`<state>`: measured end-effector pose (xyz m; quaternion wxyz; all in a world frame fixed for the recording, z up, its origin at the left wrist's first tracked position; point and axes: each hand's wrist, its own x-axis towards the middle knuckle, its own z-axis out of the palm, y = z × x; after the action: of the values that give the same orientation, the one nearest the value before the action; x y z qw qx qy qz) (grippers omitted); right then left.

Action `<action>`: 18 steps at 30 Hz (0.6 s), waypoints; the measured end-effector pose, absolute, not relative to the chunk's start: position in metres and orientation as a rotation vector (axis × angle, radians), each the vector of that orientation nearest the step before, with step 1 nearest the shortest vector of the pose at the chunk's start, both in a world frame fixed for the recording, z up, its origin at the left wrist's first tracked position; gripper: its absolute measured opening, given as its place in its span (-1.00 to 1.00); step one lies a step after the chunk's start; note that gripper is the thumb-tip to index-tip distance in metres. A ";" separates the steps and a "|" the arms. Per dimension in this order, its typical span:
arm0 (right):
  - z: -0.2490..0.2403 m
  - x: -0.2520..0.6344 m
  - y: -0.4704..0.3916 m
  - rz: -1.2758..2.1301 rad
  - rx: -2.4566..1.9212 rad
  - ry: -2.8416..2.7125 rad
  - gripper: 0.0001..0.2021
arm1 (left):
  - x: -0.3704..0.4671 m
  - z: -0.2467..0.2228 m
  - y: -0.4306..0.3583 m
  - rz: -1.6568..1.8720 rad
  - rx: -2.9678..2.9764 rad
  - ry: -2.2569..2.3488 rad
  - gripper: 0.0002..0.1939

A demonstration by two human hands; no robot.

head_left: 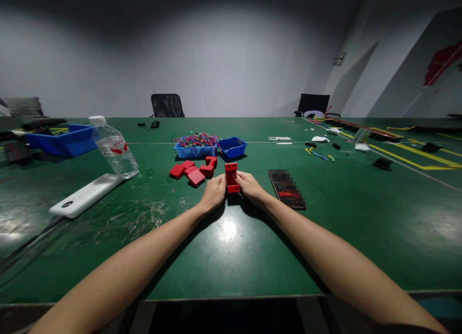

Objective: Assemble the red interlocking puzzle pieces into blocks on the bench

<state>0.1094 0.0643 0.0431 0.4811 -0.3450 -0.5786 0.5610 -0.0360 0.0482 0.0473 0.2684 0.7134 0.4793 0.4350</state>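
Between my two hands is a red block with small round holes (232, 178), held upright just above the green table (231, 257). My left hand (214, 191) grips its left side, fingers closed. On its right side my right hand (251, 186) is closed too, with the thumb against the block's face. Several more red pieces (196, 176) lie in a loose group to the left of my hands. Behind them stand a blue bin (196, 152) heaped with thin coloured wires and a smaller blue bin (234, 149) holding small parts I cannot make out.
A phone (288, 189) lies right of my right hand. At left are a water bottle (115, 148), a white power strip (86, 196) with a dark cable, and a large blue bin (65, 144). Wire scraps (319, 154) and yellow strips (415, 156) lie at far right.
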 end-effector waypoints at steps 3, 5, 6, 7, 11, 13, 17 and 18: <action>0.043 0.110 0.064 1.365 -0.841 -1.406 -0.54 | -0.036 0.047 0.049 1.172 1.929 1.302 -0.59; 0.043 0.110 0.064 1.365 -0.844 -1.408 -0.54 | -0.035 0.047 0.049 1.173 1.923 1.303 -0.60; 0.043 0.110 0.064 1.363 -0.846 -1.411 -0.54 | -0.035 0.048 0.048 1.175 1.918 1.302 -0.61; 0.043 0.110 0.065 1.361 -0.848 -1.414 -0.55 | -0.035 0.048 0.048 1.178 1.911 1.302 -0.61; 0.042 0.110 0.066 1.359 -0.853 -1.416 -0.57 | -0.035 0.049 0.047 1.183 1.901 1.305 -0.61; 0.042 0.110 0.067 1.363 -0.857 -1.411 -0.58 | -0.035 0.049 0.047 1.177 1.907 1.306 -0.61; 0.040 0.109 0.068 1.360 -0.861 -1.404 -0.61 | -0.035 0.049 0.048 1.173 1.930 1.321 -0.60; 0.040 0.109 0.068 1.355 -0.867 -1.403 -0.62 | -0.035 0.049 0.048 1.170 1.933 1.327 -0.61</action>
<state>0.1094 0.0684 0.0397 0.4828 -0.3558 -0.5756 0.5559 -0.0352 0.0478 0.0485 0.2578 0.7128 0.4892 0.4315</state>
